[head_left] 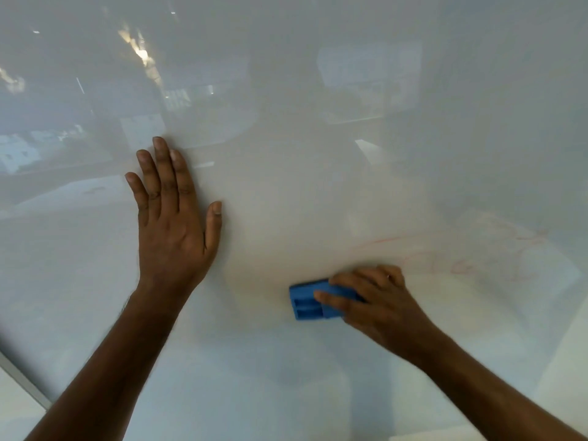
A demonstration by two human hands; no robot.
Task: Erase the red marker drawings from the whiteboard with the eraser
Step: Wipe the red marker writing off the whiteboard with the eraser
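Note:
A glossy whiteboard (318,90) fills almost the whole view. My right hand (378,300) grips a blue eraser (310,302) and presses it flat on the board, low and right of centre. Faint red marker drawings (471,262) show as thin pale lines up and to the right of the eraser, partly smeared. My left hand (173,214) lies flat on the board with fingers spread, left of the eraser and holding nothing.
The board's grey metal frame edge (22,383) runs diagonally across the bottom left corner. Reflections of room lights and windows (140,49) glare on the upper left of the board.

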